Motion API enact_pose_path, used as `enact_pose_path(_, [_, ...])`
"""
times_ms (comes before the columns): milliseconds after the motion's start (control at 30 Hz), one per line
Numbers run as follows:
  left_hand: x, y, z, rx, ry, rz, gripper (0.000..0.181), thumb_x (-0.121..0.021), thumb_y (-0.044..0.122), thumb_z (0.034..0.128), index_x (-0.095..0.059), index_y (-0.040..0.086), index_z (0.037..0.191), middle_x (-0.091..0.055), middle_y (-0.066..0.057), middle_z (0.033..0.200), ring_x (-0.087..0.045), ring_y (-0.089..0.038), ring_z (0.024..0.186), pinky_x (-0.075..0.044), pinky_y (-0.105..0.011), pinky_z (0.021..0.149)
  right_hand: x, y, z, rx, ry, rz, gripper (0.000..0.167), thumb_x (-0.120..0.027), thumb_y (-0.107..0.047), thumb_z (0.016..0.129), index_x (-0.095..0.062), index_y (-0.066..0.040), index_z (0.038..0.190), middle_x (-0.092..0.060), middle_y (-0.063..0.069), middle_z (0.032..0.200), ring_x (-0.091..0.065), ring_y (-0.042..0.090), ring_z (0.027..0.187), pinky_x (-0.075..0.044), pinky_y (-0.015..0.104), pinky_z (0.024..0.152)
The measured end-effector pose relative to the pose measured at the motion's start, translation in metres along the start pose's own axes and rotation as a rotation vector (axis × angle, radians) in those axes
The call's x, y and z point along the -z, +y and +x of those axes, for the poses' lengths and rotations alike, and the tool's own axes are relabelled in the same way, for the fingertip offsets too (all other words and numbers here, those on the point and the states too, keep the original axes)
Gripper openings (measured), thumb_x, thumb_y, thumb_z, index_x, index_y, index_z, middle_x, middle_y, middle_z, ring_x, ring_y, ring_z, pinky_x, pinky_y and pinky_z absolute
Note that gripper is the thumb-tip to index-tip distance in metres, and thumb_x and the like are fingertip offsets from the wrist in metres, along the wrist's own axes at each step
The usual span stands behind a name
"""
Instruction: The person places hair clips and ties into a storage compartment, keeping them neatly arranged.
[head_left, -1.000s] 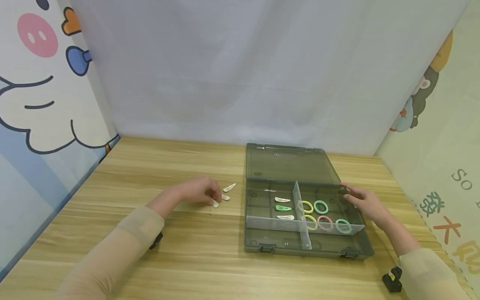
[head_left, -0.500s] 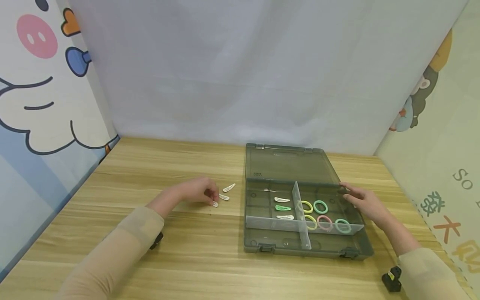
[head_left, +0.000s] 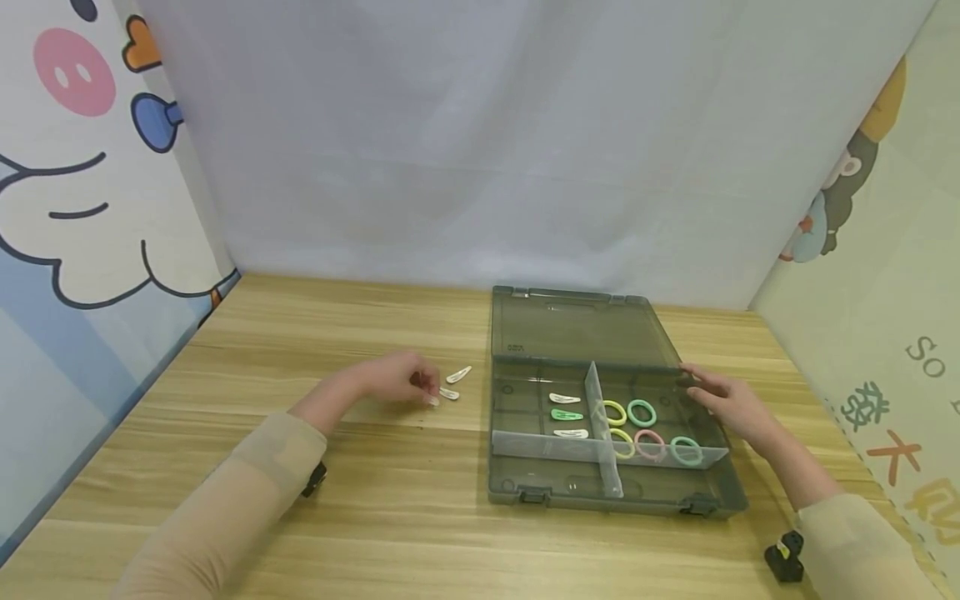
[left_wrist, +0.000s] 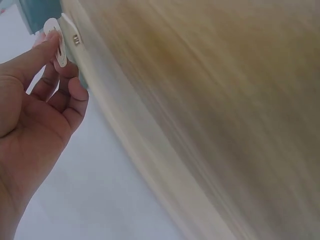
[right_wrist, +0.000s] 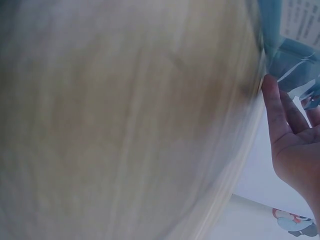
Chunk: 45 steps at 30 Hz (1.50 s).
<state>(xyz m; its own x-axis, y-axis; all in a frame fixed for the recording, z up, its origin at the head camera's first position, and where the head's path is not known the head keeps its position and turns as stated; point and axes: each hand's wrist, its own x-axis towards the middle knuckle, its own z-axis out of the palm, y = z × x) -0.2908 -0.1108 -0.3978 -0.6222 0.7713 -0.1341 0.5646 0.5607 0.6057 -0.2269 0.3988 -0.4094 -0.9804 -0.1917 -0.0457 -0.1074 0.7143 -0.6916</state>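
Note:
In the head view my left hand [head_left: 401, 379] is low over the table, left of the box. Its thumb and fingertips pinch a white snap hair clip [left_wrist: 56, 42], plain in the left wrist view. Two more white hair clips [head_left: 459, 374] lie just beyond the fingers. My right hand [head_left: 738, 412] holds the right wall of an open grey see-through storage box [head_left: 517, 500] near the hinge. In the box's back left compartment lie two white clips and a green hair clip [head_left: 566, 415]. Several coloured hair ties [head_left: 641, 412] lie in the back right compartment.
The box lid [head_left: 577, 329] lies folded back behind it. Clear dividers [head_left: 540, 447] split the box, and two latches [head_left: 534, 497] are on its front wall. A white cloth [head_left: 465, 167] hangs behind the wooden table [head_left: 420, 525], with printed panels on both sides.
My left fingers shift slightly and turn the pinched clip, so that less of it shows in the head view. The right hand and the box stay put.

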Motion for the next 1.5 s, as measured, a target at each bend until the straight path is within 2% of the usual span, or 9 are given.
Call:
enact_pose_path(233, [0.007, 0.011, 0.001, 0.004, 0.035, 0.029, 0.006, -0.065, 0.005, 0.0866, -0.066, 0.01, 0.084, -0.062, -0.001, 0.078, -0.052, -0.009, 0.07, -0.047, -0.024, 0.065, 0.001, -0.003, -0.003, -0.001, -0.01, 0.008, 0.053, -0.044, -0.03, 0.101, -0.031, -0.006, 0.147, -0.032, 0.03, 0.145, -0.041, 0.051, 0.123, -0.048, 0.055, 0.086])
enact_pose_path(500, [0.013, 0.022, 0.005, -0.017, 0.076, 0.02, 0.003, -0.064, 0.007, 0.0883, -0.065, 0.004, 0.088, -0.06, 0.003, 0.077, -0.052, -0.01, 0.071, -0.048, -0.025, 0.065, 0.001, -0.003, -0.004, -0.009, -0.016, 0.008, 0.054, -0.044, -0.032, 0.101, -0.03, -0.007, 0.147, -0.031, 0.031, 0.145, -0.04, 0.051, 0.124, -0.048, 0.055, 0.086])
enact_pose_path(733, [0.02, 0.037, 0.01, -0.04, 0.096, 0.017, 0.006, -0.061, 0.006, 0.0907, -0.063, 0.001, 0.091, -0.063, -0.006, 0.081, -0.054, -0.012, 0.072, -0.048, -0.027, 0.066, 0.001, -0.002, -0.004, -0.014, -0.017, 0.013, 0.054, -0.044, -0.033, 0.101, -0.03, -0.008, 0.147, -0.031, 0.03, 0.145, -0.04, 0.051, 0.124, -0.048, 0.056, 0.085])
enact_pose_path(833, [0.021, 0.043, 0.013, -0.052, 0.102, 0.025, 0.005, -0.061, 0.009, 0.0911, -0.063, 0.003, 0.092, -0.064, -0.008, 0.083, -0.055, -0.012, 0.073, -0.048, -0.028, 0.068, 0.001, -0.002, -0.004, -0.011, -0.016, 0.016, 0.054, -0.043, -0.033, 0.101, -0.031, -0.008, 0.147, -0.031, 0.03, 0.145, -0.041, 0.051, 0.123, -0.048, 0.055, 0.085])
enact_pose_path(1000, [0.023, 0.052, 0.02, -0.084, 0.118, 0.061, 0.003, -0.06, 0.013, 0.093, -0.062, 0.011, 0.095, -0.063, -0.001, 0.083, -0.056, -0.009, 0.075, -0.048, -0.027, 0.07, 0.001, -0.002, -0.004, 0.002, -0.011, 0.015, 0.054, -0.044, -0.032, 0.101, -0.031, -0.007, 0.147, -0.031, 0.031, 0.145, -0.041, 0.052, 0.123, -0.047, 0.057, 0.086])
enact_pose_path(1233, [0.025, 0.068, 0.03, -0.118, 0.108, 0.065, 0.005, -0.058, 0.013, 0.094, -0.063, 0.014, 0.096, -0.064, -0.003, 0.084, -0.057, -0.012, 0.075, -0.049, -0.026, 0.068, 0.0, -0.002, -0.004, 0.002, -0.013, 0.019, 0.054, -0.043, -0.031, 0.101, -0.031, -0.006, 0.147, -0.031, 0.031, 0.145, -0.04, 0.052, 0.123, -0.046, 0.058, 0.086])
enact_pose_path(1500, [0.017, 0.08, 0.048, -0.178, 0.074, 0.03, 0.004, -0.059, 0.013, 0.0934, -0.063, 0.014, 0.095, -0.065, -0.002, 0.089, -0.059, -0.01, 0.078, -0.05, -0.022, 0.071, 0.0, -0.003, -0.004, 0.001, -0.005, 0.017, 0.053, -0.044, -0.031, 0.101, -0.033, -0.006, 0.146, -0.033, 0.03, 0.144, -0.041, 0.052, 0.123, -0.047, 0.057, 0.086])
